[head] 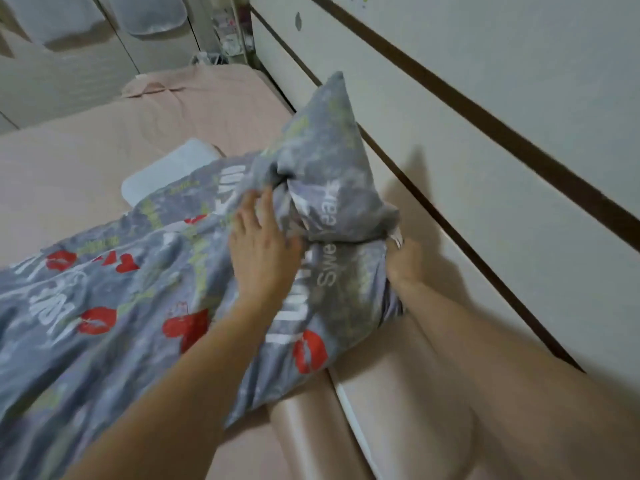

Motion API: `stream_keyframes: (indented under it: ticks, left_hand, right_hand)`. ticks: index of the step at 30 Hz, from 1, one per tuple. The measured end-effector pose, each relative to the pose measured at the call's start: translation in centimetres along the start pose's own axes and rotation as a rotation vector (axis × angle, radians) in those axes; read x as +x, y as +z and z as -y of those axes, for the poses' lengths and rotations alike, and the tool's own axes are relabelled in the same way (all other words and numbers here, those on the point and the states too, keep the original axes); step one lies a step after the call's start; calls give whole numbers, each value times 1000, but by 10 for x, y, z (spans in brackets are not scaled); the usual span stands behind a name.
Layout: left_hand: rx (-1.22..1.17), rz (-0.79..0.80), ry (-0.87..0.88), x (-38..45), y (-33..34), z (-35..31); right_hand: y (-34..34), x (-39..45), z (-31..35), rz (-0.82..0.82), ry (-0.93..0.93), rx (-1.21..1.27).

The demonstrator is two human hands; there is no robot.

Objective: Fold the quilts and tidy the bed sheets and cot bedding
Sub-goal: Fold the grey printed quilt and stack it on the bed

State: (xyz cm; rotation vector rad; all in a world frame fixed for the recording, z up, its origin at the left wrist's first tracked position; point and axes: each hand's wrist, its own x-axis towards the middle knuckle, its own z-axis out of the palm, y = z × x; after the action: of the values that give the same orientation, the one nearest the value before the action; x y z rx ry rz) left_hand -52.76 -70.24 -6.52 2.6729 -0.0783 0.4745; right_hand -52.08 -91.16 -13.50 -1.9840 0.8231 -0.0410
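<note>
A person kneeling or leaning over a bed works on a grey quilt [114, 306] printed with red lips, hearts and white lettering. The quilt lies in a long, rumpled band across a pink bed sheet [86, 161], running from the lower left up toward the wall side of the bed. Its far corner is lifted and bunched into a peak near a white wardrobe panel with dark brown trim [485, 140]. The left hand [263, 244] lies on top of the quilt with fingers spread and fairly straight, pressing the fabric just below the bunched corner. The right hand [405, 259] is at the quilt's edge beside the wardrobe; its fingers are hidden in the fabric, so it appears to be gripping the edge, though the grip itself cannot be seen clearly. A white pillow [169, 171] pokes out from under the quilt, further up the bed. Blurred shelves and clutter sit in the far corner. The fold appears barely begun. The raised corner could flop back or twist if the right hand loses the edge, and the thick, bunched filling may leave a lumpy, uneven fold unless smoothed first. The quilt's edge could also slip into the gap beside the wardrobe.
</note>
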Motion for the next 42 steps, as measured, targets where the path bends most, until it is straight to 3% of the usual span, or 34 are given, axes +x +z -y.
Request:
stream_keyframes:
  ticks: [2, 4, 5, 10, 14, 19, 22, 31, 38, 42]
  left_hand:
    - [209, 367, 152, -61, 13, -2]
    - [357, 685, 91, -97, 31, -8]
    - [397, 755, 40, -106, 42, -12]
    - [562, 690, -59, -127, 84, -22]
    - [541, 594, 25, -130, 104, -3]
    - [248, 707, 141, -126, 80, -7]
    - [215, 793, 198, -134, 40, -30]
    - [231, 938, 405, -194, -126, -133]
    - [171, 999, 611, -293, -190, -238]
    - [134, 1106, 673, -366, -180, -232]
  right_hand:
    - [5, 0, -12, 39, -12, -21]
    - [2, -15, -39, 92, 69, 47]
    - [0, -29, -58, 87, 121, 103]
    - [14, -80, -119, 75, 257, 545]
    - [41, -67, -98, 6, 349, 545]
    - [16, -69, -96, 41, 128, 327]
    - [-28, -96, -79, 79, 10, 180]
    - [-192, -241, -19, -5, -353, -51]
    - [-316, -330, -61, -188, -296, -188]
    - [-328, -365, -128, -148, -39, -299]
